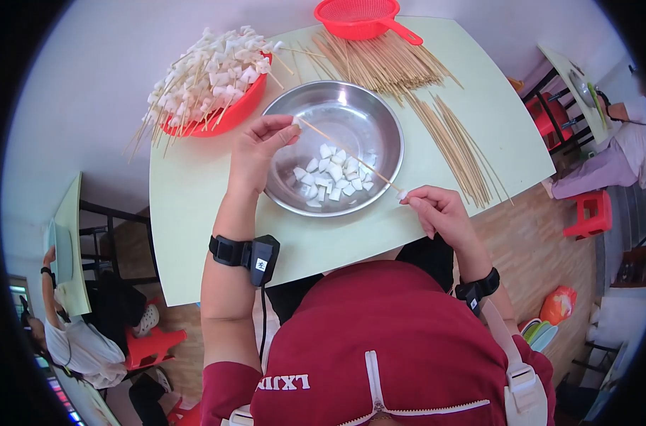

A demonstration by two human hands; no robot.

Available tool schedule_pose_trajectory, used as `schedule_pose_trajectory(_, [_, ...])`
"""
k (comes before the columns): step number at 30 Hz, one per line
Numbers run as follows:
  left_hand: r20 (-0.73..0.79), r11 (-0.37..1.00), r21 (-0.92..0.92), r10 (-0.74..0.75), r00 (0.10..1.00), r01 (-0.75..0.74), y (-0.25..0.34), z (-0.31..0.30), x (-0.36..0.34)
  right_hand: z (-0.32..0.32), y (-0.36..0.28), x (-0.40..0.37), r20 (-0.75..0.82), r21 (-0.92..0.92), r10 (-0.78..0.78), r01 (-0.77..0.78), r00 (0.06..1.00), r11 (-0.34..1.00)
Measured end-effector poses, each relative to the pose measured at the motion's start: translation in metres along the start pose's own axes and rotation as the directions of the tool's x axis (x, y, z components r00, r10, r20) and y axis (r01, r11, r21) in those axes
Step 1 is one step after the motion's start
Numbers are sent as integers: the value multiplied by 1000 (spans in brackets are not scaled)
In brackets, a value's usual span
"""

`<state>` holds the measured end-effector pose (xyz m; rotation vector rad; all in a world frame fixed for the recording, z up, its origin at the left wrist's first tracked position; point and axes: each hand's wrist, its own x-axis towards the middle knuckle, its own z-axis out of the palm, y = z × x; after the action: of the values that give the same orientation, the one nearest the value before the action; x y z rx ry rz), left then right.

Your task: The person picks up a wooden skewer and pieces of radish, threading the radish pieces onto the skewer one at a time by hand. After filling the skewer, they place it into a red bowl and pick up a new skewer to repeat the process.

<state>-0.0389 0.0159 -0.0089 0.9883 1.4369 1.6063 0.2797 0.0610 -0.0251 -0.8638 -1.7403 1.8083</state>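
Observation:
A thin wooden skewer (348, 152) slants over a round steel bowl (396, 145). At its upper left end, my left hand (266, 145) pinches a small white piece. My right hand (440, 214) has its fingers closed on another white piece at the skewer's lower right end, beyond the bowl's rim. Cut white chunks (336, 170) lie in the lower half of the bowl. To the upper left, a red basket (245, 106) is heaped with white pieces on skewers (213, 78).
Bare skewers (390, 64) lie in a pile at the table's far side, with more (458, 145) on the right. A red strainer (358, 18) rests behind them. Other people sit at tables on the far left (89, 348) and far right (625, 156).

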Motion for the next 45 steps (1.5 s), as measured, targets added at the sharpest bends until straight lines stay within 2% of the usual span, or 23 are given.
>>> schedule_pose_trajectory(3, [4,998,-65,-2,1000,3,-2,-2,1,1,-1,-1,7,16,11,-11,1000,1000])
schedule_pose_trajectory(5, [5,997,-76,-1,1000,1,-5,-3,2,1,-3,-2,-1,-44,46,-46,999,998])
schedule_pose_trajectory(12, [-8,994,-107,-16,1000,15,-7,-4,2,4,-2,-2,-3,-32,45,-45,999,998])
schedule_pose_trajectory(22, [-21,997,-61,41,999,-43,-3,3,0,7,-6,-5,26,-5,67,-67,997,998])
schedule_pose_trajectory(25, [-43,995,-30,93,995,-95,-1,7,-3,10,-9,-6,63,5,81,-81,995,997])
schedule_pose_trajectory(27, [-78,975,126,193,978,-182,-1,10,-4,10,-10,-7,78,5,90,-91,993,996])
schedule_pose_trajectory(33, [-84,918,300,295,952,-258,-2,12,-5,9,-9,-5,125,206,140,-163,982,965])
schedule_pose_trajectory(35, [-82,919,298,293,953,-257,-4,10,-4,12,-9,-3,30,26,64,-64,998,998])
schedule_pose_trajectory(36, [-80,920,297,290,954,-255,-5,9,-4,12,-7,-2,30,25,65,-65,997,998])
schedule_pose_trajectory(37, [-81,921,296,289,954,-254,-5,9,-4,12,-5,-1,-5,-193,-92,89,996,977])
schedule_pose_trajectory(38, [-80,931,274,273,959,-242,-4,9,-3,12,-4,0,-5,-403,-250,227,968,886])
schedule_pose_trajectory(39, [-79,940,253,256,963,-229,-3,9,-3,13,-6,0,-5,-404,-249,226,968,886])
schedule_pose_trajectory(41, [-83,947,232,249,965,-224,-3,8,-3,16,-15,-1,11,-95,2,-1,1000,995])
schedule_pose_trajectory(42, [-86,952,213,243,966,-220,-3,8,-2,14,-15,0,12,-96,2,-1,1000,995])
schedule_pose_trajectory(43, [-87,952,212,243,966,-220,-3,8,-2,12,-14,2,92,176,100,-115,991,978])
schedule_pose_trajectory(44, [-101,952,195,259,960,-236,-3,9,-2,11,-13,3,195,423,170,-240,966,874])
schedule_pose_trajectory(45, [-115,951,178,275,955,-253,-3,9,-2,11,-12,5,196,423,170,-240,966,874])
